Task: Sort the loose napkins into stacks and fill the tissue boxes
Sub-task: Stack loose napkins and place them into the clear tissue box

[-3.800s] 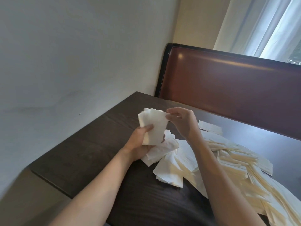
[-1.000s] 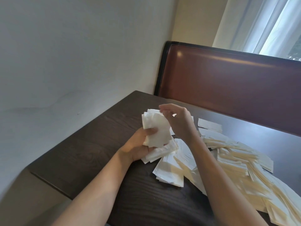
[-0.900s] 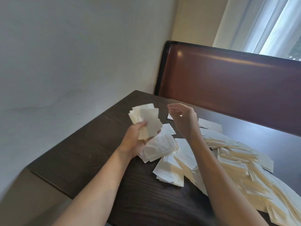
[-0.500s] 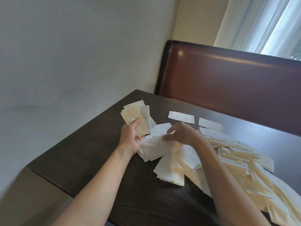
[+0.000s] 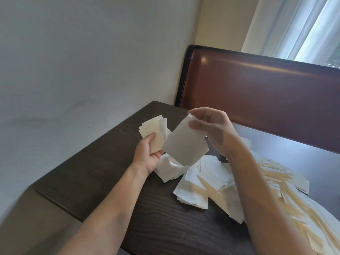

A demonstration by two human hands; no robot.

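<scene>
My left hand (image 5: 149, 155) grips a small stack of napkins (image 5: 153, 131), held upright above the table's left part. My right hand (image 5: 211, 127) pinches the top corner of a single white napkin (image 5: 184, 144), which hangs in the air just right of the stack. Below both hands a loose pile of napkins (image 5: 211, 179) spreads over the dark table (image 5: 103, 173) and runs off toward the lower right. No tissue box is in view.
A grey wall stands close along the table's left side. A brown padded bench back (image 5: 266, 96) rises behind the table's far edge, with a curtain (image 5: 298, 26) above it. The table's near left corner (image 5: 35, 188) is in view.
My right hand went down to the pile, took one napkin and lifted it up beside the stack. My left hand stayed up with the stack, shifted a little left.
</scene>
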